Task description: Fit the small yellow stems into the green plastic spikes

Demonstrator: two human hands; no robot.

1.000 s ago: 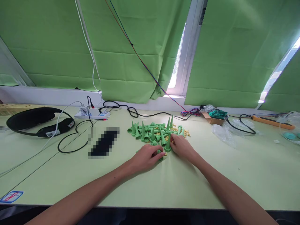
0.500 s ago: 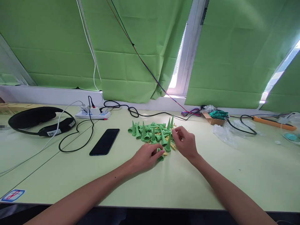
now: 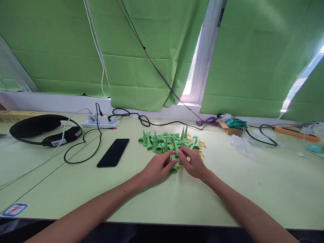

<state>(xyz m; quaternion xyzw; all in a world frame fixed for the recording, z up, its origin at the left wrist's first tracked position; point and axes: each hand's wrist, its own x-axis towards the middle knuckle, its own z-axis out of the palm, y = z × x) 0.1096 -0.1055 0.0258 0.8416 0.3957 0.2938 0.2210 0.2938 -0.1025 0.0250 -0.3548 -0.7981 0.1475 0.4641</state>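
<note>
A heap of green hollow plastic cones (image 3: 155, 143), some upright and some on their sides, lies on the table. Small yellow pieces (image 3: 201, 145) are scattered among the cones and along the heap's right side. At the heap's near edge, my left hand (image 3: 159, 166) has its thumb and forefinger closed on a green cone, mostly covered by the fingers. My right hand (image 3: 192, 163) meets it from the right, fingers pinched at the same spot; whatever is in that pinch is too small or hidden to name. One cone (image 3: 173, 170) lies just below the left fingertips.
Left of the heap lie a black phone (image 3: 113, 153), a black neckband device (image 3: 60, 135) and a white power strip (image 3: 101, 123) with cables. Toward the right are a small cardboard box (image 3: 230, 129), clear plastic bags (image 3: 243, 145) and an orange-handled tool (image 3: 296, 133).
My right hand has moved left and nearer, from the heap's right side to my left fingertips, uncovering cones and yellow pieces there. My left hand has barely moved.
</note>
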